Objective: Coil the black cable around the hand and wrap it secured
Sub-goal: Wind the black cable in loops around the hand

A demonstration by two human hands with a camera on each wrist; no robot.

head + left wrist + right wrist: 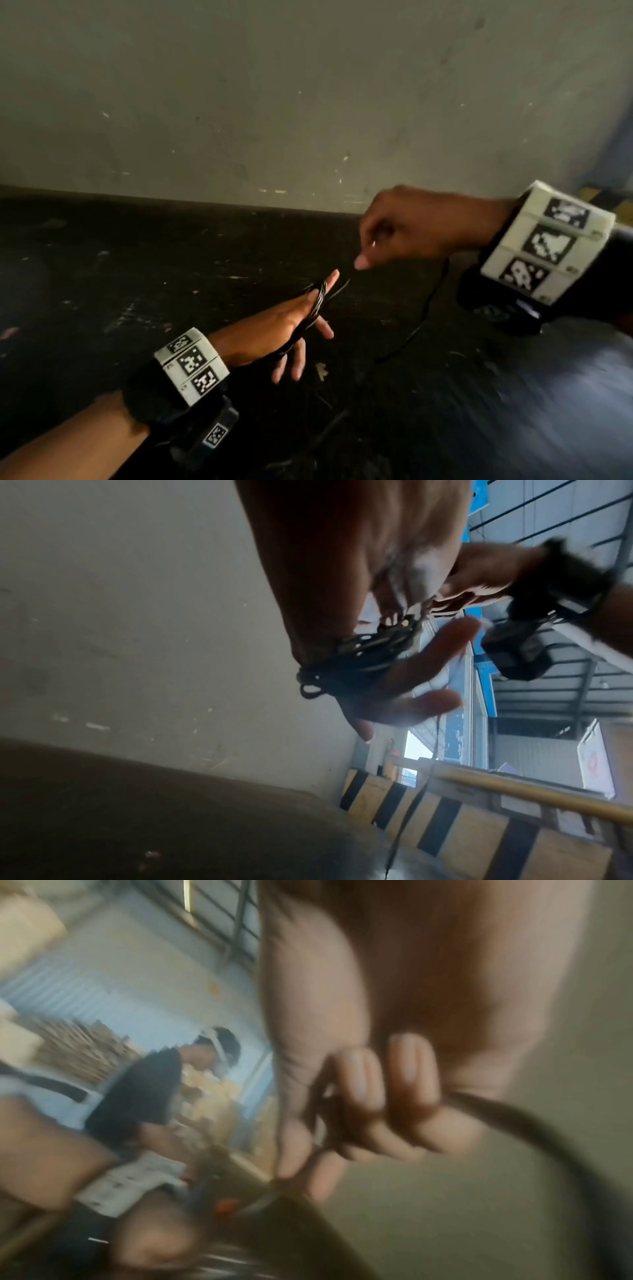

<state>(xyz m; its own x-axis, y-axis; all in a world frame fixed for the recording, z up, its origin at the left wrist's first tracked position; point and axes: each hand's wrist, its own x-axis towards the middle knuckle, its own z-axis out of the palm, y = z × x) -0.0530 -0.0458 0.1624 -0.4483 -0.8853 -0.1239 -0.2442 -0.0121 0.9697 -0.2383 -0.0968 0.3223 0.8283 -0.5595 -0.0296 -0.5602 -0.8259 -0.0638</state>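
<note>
Thin black cable [317, 301], slightly glossy, catching pale highlights. Dark, matt, scuffed floor [137, 274]. Dull, rough, speckled grey wall [274, 102]. Matt off-white plastic wrist blocks [544, 240] with printed black-and-white markers.

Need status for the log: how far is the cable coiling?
Done: several loops of the black cable already sit around the left hand, its fingers spread. In hand: the right hand pinches the cable, feeding another turn. Left: a loose tail still trails over the dark surface; no securing wrap visible yet.
</note>
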